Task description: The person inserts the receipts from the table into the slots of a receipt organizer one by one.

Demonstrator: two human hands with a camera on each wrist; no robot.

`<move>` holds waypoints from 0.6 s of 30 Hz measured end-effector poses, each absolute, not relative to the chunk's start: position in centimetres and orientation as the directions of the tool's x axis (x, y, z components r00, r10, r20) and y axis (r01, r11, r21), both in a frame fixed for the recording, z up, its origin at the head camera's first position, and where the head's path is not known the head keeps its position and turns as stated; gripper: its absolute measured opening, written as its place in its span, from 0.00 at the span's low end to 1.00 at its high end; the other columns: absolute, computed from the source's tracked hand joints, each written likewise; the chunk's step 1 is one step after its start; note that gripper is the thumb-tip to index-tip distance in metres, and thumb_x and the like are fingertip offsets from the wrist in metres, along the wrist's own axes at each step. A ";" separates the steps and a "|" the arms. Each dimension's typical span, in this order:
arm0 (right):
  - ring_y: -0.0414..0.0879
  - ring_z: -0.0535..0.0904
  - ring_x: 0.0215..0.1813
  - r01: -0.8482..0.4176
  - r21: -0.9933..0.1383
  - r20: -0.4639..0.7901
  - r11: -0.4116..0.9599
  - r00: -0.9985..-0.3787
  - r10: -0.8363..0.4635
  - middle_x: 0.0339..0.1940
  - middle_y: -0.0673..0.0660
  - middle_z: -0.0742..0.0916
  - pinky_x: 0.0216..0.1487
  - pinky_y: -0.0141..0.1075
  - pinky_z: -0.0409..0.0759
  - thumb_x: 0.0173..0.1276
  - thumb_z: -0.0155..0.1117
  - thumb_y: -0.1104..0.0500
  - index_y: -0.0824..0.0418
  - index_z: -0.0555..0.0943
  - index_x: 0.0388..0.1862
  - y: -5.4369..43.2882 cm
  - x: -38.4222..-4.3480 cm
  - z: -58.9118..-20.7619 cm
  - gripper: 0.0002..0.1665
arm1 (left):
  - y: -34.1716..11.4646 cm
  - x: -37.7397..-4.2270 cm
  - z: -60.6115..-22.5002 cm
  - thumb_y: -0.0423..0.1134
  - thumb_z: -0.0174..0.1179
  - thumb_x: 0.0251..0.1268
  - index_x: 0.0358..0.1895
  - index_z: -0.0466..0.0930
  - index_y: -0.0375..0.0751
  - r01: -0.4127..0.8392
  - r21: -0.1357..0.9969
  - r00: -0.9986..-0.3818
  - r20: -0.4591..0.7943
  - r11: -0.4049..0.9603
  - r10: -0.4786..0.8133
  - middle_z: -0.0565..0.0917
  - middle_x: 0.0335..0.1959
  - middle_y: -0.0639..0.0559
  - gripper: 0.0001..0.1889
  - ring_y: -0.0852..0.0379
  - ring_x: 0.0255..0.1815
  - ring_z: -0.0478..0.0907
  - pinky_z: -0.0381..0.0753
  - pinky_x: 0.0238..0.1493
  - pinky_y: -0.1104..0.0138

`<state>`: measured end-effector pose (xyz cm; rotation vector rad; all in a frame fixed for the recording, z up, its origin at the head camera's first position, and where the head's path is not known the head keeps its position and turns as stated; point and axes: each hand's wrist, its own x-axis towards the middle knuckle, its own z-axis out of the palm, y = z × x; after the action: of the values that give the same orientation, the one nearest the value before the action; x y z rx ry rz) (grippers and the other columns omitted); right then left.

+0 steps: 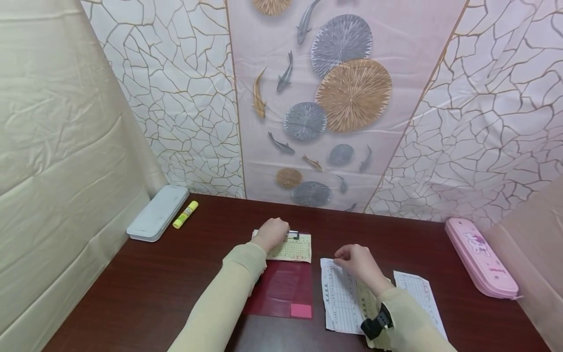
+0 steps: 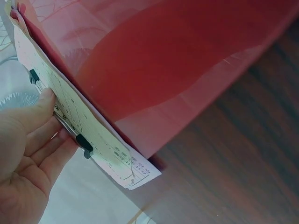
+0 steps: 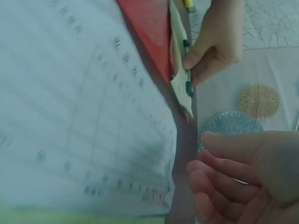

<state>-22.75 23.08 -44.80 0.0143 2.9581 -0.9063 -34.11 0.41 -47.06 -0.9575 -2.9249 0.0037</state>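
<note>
My left hand [image 1: 271, 233] grips the metal clip [image 2: 70, 126] at the top of a dark red translucent clipboard [image 1: 286, 283]. In the left wrist view the thumb lies on the clip's front, with fingers curled below. Yellowish printed slips [image 1: 292, 249] sit under the clip, with a white sheet's corner showing beneath. My right hand [image 1: 358, 261], fingers loosely bent, hovers by the top edge of a white printed sheet [image 1: 338, 296]. No paper shows between its fingers in the right wrist view. A yellowish slip [image 1: 367, 300] lies beside that sheet, partly under the right forearm.
Another white printed sheet [image 1: 420, 293] lies right of the forearm. A pink pencil case [image 1: 481, 259] stands at the right edge. At the back left are a pale case [image 1: 158, 213] and a yellow glue stick [image 1: 185, 214]. A patterned cloth [image 1: 308, 161] hangs behind the table.
</note>
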 end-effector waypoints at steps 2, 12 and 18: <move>0.45 0.77 0.34 0.000 -0.544 -0.035 0.839 -0.999 -0.023 0.32 0.54 0.85 0.37 0.40 0.78 0.58 0.68 0.63 0.64 0.84 0.38 23.4 -22.6 -45.0 0.09 | 0.4 -34.1 -47.1 0.29 0.61 0.54 0.19 0.77 0.47 0.591 -0.028 -0.804 0.063 0.806 0.592 0.83 0.23 0.56 0.11 0.62 0.23 0.73 0.79 0.33 0.67; 0.50 0.80 0.40 -0.166 -0.454 0.067 0.875 -0.986 -0.152 0.39 0.63 0.84 0.40 0.43 0.80 0.53 0.71 0.66 0.71 0.82 0.45 23.7 -22.1 -46.2 0.19 | 0.4 -34.0 -47.0 0.29 0.60 0.55 0.20 0.79 0.47 0.595 -0.041 -0.800 0.073 0.803 0.596 0.84 0.24 0.55 0.10 0.62 0.24 0.76 0.79 0.33 0.67; 0.51 0.80 0.40 -0.199 -0.387 0.067 0.900 -0.980 -0.188 0.38 0.63 0.83 0.40 0.43 0.80 0.52 0.72 0.66 0.72 0.82 0.46 23.4 -22.2 -46.5 0.21 | 0.4 -34.1 -46.8 0.30 0.62 0.54 0.20 0.78 0.47 0.589 -0.037 -0.805 0.055 0.807 0.590 0.84 0.24 0.55 0.09 0.62 0.23 0.74 0.79 0.34 0.67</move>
<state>-22.24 23.41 -46.48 -0.3152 3.0901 -0.6337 -34.05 0.45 -46.81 -0.9553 -2.9257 0.0271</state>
